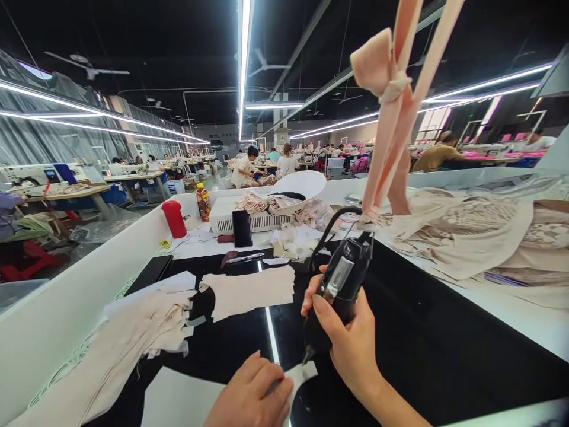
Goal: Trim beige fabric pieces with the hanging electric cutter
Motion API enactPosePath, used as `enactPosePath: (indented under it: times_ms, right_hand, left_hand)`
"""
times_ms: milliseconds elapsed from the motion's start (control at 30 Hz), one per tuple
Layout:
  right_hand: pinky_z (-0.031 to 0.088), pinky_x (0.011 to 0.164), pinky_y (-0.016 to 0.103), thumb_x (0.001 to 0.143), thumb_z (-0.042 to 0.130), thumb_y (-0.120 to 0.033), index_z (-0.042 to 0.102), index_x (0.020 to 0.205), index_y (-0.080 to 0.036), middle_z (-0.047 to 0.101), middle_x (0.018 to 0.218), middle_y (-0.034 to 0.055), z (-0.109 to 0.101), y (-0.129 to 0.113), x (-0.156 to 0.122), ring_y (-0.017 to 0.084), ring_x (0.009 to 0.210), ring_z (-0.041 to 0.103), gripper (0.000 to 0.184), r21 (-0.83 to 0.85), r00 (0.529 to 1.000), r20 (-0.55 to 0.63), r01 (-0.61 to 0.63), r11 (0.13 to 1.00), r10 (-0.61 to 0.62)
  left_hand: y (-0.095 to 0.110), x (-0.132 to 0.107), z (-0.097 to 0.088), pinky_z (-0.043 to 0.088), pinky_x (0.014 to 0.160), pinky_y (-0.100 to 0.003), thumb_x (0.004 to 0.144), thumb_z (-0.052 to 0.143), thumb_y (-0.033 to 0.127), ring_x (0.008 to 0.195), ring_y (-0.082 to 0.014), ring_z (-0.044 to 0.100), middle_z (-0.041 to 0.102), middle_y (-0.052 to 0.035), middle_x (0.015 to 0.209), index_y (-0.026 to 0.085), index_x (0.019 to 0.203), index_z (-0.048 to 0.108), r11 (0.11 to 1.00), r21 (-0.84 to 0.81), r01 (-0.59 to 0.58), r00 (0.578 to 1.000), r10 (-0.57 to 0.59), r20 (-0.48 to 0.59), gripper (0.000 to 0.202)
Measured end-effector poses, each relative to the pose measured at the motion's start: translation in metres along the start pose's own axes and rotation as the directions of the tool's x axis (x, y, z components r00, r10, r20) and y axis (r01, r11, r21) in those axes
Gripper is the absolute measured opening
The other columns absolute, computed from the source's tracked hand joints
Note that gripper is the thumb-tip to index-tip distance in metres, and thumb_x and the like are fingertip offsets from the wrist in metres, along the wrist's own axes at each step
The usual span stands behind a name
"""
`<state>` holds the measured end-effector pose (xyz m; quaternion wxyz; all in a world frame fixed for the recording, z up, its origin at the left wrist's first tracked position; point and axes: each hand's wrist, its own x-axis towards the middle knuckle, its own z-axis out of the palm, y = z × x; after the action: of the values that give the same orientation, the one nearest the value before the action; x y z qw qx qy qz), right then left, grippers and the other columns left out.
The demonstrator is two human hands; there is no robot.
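Note:
My right hand (344,338) is wrapped around a black handheld cutting tool (338,290), its tip down on a small pale fabric piece (302,373) on the glossy black tabletop (422,344). The tool's black cord (329,228) loops up behind it. My left hand (251,394) lies flat with fingers together, pressing the same fabric piece at the near edge. A pale cut fabric panel (251,290) lies just beyond the hands. A heap of pale fabric strips (133,341) lies to the left.
Pink ribbon strips (393,101) hang from above near the tool. Beige lace garments (471,231) pile at the right. At the back stand a red cup (174,218), a phone (242,228), a white box (231,218), a white bowl (297,185). People sit at distant sewing tables.

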<state>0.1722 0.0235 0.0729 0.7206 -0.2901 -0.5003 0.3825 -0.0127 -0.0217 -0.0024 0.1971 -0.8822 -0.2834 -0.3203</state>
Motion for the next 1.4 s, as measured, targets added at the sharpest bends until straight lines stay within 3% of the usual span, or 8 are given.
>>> enactPosePath:
  times_ms: [300,533,767,1000,1167,1400]
  right_hand:
    - [0.052,0.060,0.027,0.090,0.079,-0.029,0.062,0.108,-0.027,0.067,0.089,-0.0027,0.016,-0.002,-0.009,0.014,0.066,0.059,0.024,0.036,0.997,-0.011,-0.073,0.997,0.073]
    - [0.057,0.064,0.026,0.090,0.078,-0.028,0.063,0.113,-0.027,0.069,0.086,-0.0034,0.010,0.001,-0.003,0.014,0.065,0.064,0.027,-0.033,0.997,-0.009,-0.076,0.997,0.076]
    - [0.057,0.063,0.026,0.089,0.081,-0.033,0.062,0.116,-0.028,0.070,0.085,-0.0038,-0.005,0.001,0.001,0.014,0.064,0.064,0.034,-0.077,1.000,-0.027,0.005,0.997,-0.007]
    - [0.056,0.058,0.026,0.089,0.079,-0.028,0.063,0.113,-0.027,0.071,0.081,-0.0028,0.001,-0.003,0.003,0.015,0.061,0.064,0.029,-0.095,1.000,-0.020,-0.006,0.995,0.004]
    - [0.056,0.058,0.027,0.088,0.082,-0.032,0.063,0.113,-0.026,0.070,0.083,-0.0019,0.000,-0.006,0.000,0.015,0.062,0.064,0.032,0.011,0.999,-0.026,-0.025,1.000,0.025]
    - [0.057,0.063,0.028,0.092,0.081,-0.035,0.063,0.115,-0.028,0.069,0.090,-0.0017,0.001,-0.004,-0.014,0.015,0.066,0.063,0.030,0.051,0.997,0.053,-0.066,0.997,0.064]
  left_hand:
    - [0.000,-0.002,0.002,0.062,0.091,-0.032,0.109,0.042,0.014,0.076,-0.0140,0.068,0.063,-0.0004,0.087,0.016,0.102,0.066,1.000,-0.007,-0.001,1.000,0.002,0.020,0.025]
    - [0.001,0.000,0.001,0.063,0.089,-0.032,0.109,0.044,0.014,0.075,-0.0142,0.067,0.065,-0.0003,0.087,0.017,0.102,0.065,1.000,-0.001,0.012,0.999,-0.012,0.031,0.022]
    - [0.002,0.004,-0.003,0.062,0.087,-0.031,0.112,0.039,0.016,0.075,-0.0136,0.067,0.064,0.0001,0.086,0.016,0.101,0.066,1.000,-0.008,0.004,1.000,-0.004,0.007,0.029]
    - [0.001,0.000,-0.001,0.063,0.087,-0.033,0.112,0.038,0.016,0.077,-0.0150,0.068,0.066,-0.0013,0.088,0.016,0.105,0.067,1.000,-0.022,0.007,1.000,-0.007,-0.004,0.029]
    - [0.000,-0.001,-0.003,0.063,0.089,-0.032,0.110,0.040,0.015,0.077,-0.0147,0.069,0.067,-0.0019,0.089,0.016,0.106,0.067,1.000,-0.022,0.004,1.000,-0.003,0.031,0.027]
    - [-0.001,0.000,-0.003,0.062,0.091,-0.033,0.112,0.037,0.016,0.079,-0.0150,0.070,0.067,-0.0016,0.090,0.016,0.107,0.067,1.000,-0.016,-0.003,1.000,0.003,0.031,0.030]
